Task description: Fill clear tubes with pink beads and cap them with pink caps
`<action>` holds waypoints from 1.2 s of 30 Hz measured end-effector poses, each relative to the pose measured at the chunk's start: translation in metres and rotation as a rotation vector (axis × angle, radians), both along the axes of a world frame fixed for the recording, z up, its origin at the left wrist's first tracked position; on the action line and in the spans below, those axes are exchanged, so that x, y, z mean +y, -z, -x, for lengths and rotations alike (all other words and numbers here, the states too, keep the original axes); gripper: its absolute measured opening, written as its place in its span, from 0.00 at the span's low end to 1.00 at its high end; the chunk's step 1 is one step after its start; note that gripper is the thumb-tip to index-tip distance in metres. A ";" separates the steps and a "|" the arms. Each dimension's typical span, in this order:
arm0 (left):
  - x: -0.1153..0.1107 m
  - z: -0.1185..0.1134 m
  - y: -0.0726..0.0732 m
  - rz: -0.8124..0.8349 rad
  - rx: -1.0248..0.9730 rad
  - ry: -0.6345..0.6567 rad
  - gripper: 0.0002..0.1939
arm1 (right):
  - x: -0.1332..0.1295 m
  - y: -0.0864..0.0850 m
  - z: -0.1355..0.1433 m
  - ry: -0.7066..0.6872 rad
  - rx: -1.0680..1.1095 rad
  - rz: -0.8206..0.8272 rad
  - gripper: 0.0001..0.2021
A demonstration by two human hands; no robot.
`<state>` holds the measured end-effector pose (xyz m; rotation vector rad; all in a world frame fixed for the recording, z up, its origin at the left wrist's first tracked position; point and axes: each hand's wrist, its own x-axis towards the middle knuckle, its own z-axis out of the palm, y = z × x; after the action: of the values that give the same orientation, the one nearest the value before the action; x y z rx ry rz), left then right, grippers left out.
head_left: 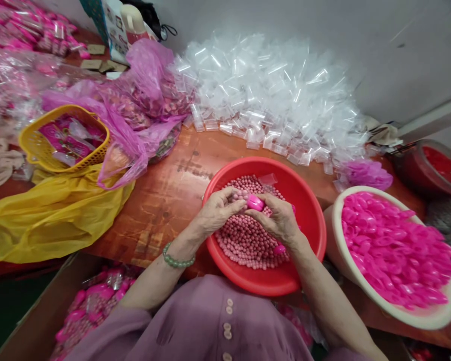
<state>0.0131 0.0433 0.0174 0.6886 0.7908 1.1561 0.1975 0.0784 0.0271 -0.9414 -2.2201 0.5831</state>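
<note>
Over a red basin (314,220), my two hands meet with their fingertips close together. My left hand (220,209) is closed, pinching a few pink beads (242,194). A glossy hot-pink plastic piece (255,202) is gripped between the thumb and fingers of my right hand (281,216), its end touching the beads. Below both hands, strings of dull pink beads (240,243) fill much of the basin. Another hot-pink piece (279,248) lies on them under my right wrist, and a clear plastic sleeve (267,179) rests near the far rim.
A white tub (338,220) heaped with hot-pink plastic parts (394,250) stands at right. Clear plastic sleeves (259,95) are piled against the wall. On the left are a yellow basket (30,145), a yellow bag (60,215) and purple bags (150,65). Below sits a carton (41,311).
</note>
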 end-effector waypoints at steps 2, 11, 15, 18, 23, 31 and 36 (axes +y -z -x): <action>0.001 -0.001 0.000 -0.001 -0.026 0.051 0.22 | -0.001 -0.004 -0.002 0.008 0.001 0.124 0.11; 0.002 0.004 0.000 -0.057 0.058 0.277 0.20 | 0.003 -0.012 -0.008 0.208 0.495 0.696 0.11; 0.002 0.006 -0.002 -0.110 0.116 0.353 0.19 | 0.003 -0.013 -0.005 0.139 0.599 0.790 0.14; 0.002 0.006 -0.002 -0.117 0.128 0.395 0.19 | 0.000 -0.016 0.001 0.103 0.556 0.823 0.13; 0.002 0.006 -0.002 -0.090 0.140 0.431 0.19 | -0.005 -0.014 0.009 0.169 0.414 0.742 0.23; 0.004 0.005 0.001 -0.120 0.183 0.445 0.17 | -0.006 -0.006 0.014 0.139 0.110 0.450 0.25; 0.005 0.006 -0.002 -0.142 0.254 0.359 0.14 | -0.005 -0.019 0.000 0.133 -0.005 0.403 0.26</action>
<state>0.0075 0.0482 0.0192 1.0648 0.7625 0.8111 0.1973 0.0733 0.0460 -1.2802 -2.0617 0.9876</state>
